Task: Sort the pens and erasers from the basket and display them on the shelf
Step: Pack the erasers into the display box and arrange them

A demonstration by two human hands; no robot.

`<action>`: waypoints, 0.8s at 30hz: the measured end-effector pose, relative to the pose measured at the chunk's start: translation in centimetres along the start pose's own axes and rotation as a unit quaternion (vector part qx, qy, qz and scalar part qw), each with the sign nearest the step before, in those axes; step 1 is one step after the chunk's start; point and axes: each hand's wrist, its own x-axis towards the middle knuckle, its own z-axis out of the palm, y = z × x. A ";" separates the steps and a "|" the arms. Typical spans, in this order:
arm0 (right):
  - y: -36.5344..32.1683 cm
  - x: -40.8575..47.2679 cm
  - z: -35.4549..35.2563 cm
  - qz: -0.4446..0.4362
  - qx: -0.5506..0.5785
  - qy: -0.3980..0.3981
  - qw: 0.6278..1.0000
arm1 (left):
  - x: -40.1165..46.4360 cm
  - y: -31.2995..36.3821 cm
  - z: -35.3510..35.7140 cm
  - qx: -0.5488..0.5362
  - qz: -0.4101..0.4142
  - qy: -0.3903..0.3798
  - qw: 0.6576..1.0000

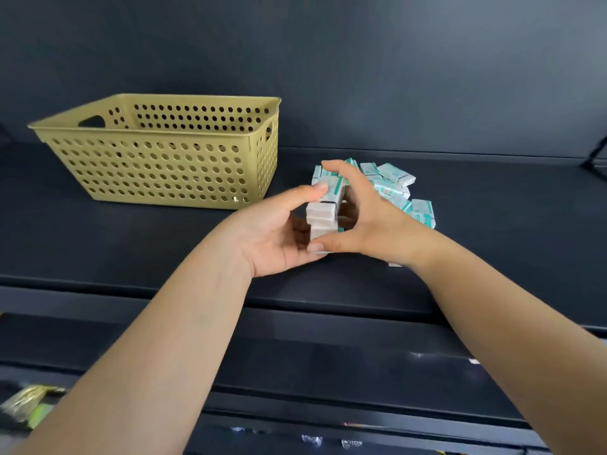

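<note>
Both hands, left (272,234) and right (358,221), clamp fingers around an eraser stack (323,211) right of the basket (157,165). Uneven squeeze could topple it onto the loose pile (394,188) just behind.

Both forearms are bare from the lower edge of the picture up to the wrists, with no sleeve, watch, bracelet or ring showing. The left hand (279,231), the one nearer the yellow perforated basket (157,165), has short, unpainted nails. The right hand (368,221), farther from that basket, likewise shows a short, plain thumbnail.
</note>
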 end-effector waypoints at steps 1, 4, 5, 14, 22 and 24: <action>0.2 0.0 0.1 -0.002 0.013 0.004 1.000 | 0.1 0.1 0.0 0.002 -0.003 0.003 1.000; 0.4 -0.1 0.6 -0.037 0.054 0.026 0.998 | 0.2 0.3 0.3 -0.005 -0.012 -0.002 1.000; 0.4 -0.1 0.6 -0.048 0.071 0.032 0.996 | 0.3 0.4 0.4 -0.012 -0.015 -0.011 1.000; 0.4 0.6 1.1 -0.054 0.062 -0.014 0.996 | 0.6 0.3 1.0 -0.019 -0.034 -0.006 0.999; 0.8 -0.2 -2.2 0.025 -0.198 0.040 0.979 | 0.2 0.8 -3.0 -0.112 -0.012 0.102 0.988; 1.3 0.1 -2.1 0.058 -0.328 -0.015 0.943 | 0.0 0.5 -3.2 -0.102 -0.029 0.094 0.990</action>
